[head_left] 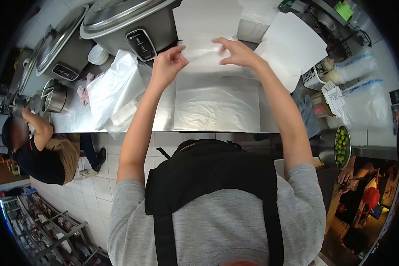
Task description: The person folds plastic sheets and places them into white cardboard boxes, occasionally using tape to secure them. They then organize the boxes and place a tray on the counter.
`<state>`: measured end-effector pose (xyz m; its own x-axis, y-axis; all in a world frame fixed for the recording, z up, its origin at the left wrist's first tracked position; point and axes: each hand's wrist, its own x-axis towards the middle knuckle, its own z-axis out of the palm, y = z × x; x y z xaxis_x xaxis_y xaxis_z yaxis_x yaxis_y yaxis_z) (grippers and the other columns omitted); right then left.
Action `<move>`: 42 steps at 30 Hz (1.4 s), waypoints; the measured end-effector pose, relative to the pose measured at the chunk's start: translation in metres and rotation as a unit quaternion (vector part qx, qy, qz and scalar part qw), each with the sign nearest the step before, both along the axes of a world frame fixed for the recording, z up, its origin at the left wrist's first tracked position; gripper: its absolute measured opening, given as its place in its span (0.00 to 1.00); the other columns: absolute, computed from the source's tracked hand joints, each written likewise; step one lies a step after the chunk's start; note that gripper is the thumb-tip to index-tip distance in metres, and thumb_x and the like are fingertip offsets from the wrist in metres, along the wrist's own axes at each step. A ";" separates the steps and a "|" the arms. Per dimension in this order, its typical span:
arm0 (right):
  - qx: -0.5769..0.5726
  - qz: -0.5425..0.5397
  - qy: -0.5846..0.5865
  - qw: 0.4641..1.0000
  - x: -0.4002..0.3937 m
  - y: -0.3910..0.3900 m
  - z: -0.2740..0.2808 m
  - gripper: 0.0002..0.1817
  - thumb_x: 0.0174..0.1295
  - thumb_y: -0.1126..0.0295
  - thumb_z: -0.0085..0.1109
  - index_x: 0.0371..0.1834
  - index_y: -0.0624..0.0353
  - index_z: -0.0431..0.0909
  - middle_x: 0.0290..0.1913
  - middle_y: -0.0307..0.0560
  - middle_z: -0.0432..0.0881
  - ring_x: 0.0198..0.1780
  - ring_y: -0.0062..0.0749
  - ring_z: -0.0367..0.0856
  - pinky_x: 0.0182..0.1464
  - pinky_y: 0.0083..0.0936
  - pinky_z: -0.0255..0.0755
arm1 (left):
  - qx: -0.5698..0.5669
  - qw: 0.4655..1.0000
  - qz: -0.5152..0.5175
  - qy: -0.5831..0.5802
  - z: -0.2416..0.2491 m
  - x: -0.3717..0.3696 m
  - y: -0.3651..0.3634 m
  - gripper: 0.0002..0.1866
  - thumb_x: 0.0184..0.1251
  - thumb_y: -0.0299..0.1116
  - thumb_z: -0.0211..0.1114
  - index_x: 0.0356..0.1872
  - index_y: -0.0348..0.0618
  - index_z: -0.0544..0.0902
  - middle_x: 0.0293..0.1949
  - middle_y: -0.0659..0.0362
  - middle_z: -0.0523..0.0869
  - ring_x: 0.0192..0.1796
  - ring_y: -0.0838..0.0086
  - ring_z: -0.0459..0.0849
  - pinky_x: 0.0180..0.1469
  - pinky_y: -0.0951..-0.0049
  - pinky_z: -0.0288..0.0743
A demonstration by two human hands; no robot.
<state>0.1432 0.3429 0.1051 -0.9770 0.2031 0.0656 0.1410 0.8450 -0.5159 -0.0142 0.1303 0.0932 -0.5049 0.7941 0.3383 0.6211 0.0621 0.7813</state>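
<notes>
My left hand [168, 66] is above the steel counter, its fingers curled towards the thumb at the left side of a thin clear plastic sheet [204, 57]. Across from it, my right hand [238, 54] has thumb and index finger spread apart, with its other fingers blurred near the sheet's right side. Below both hands, more clear plastic [217, 104] lies flat and wrinkled along the counter's front edge. Behind them stands a large white panel [207, 20], perhaps paper or card. Exactly where the fingers meet the film is hard to see.
Large grey cookers [128, 26] line the back left. White plastic bags [115, 88] and a metal pot [55, 95] lie left. White card [292, 42], a white basket [314, 79] and a bowl of green fruit [340, 146] are right. Another person [44, 150] is at far left.
</notes>
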 end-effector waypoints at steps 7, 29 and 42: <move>0.152 0.009 0.064 0.986 0.110 -0.024 -0.007 0.06 0.46 0.75 0.58 0.27 0.58 0.71 0.32 0.47 0.74 0.41 0.43 0.72 0.46 0.36 0.65 | 0.057 0.993 0.025 0.097 -0.035 0.044 -0.084 0.08 0.47 0.22 0.68 0.32 0.40 0.84 0.29 0.58 0.84 0.34 0.68 0.80 0.41 0.73 0.72; 0.009 -0.276 0.185 0.943 0.220 -0.129 -0.119 0.06 0.47 0.83 0.58 0.28 0.63 0.76 0.44 0.48 0.79 0.47 0.45 0.75 0.50 0.33 0.68 | -0.044 0.996 0.055 0.062 -0.123 0.084 -0.136 0.08 0.46 0.20 0.66 0.29 0.44 0.85 0.34 0.62 0.81 0.38 0.67 0.75 0.42 0.70 0.67; -0.003 -0.254 0.186 0.949 0.229 -0.131 -0.121 0.06 0.47 0.83 0.57 0.29 0.63 0.76 0.47 0.51 0.77 0.51 0.46 0.75 0.51 0.32 0.69 | -0.066 0.995 0.025 0.067 -0.120 0.081 -0.141 0.09 0.46 0.20 0.65 0.30 0.44 0.84 0.34 0.61 0.81 0.39 0.67 0.76 0.44 0.70 0.67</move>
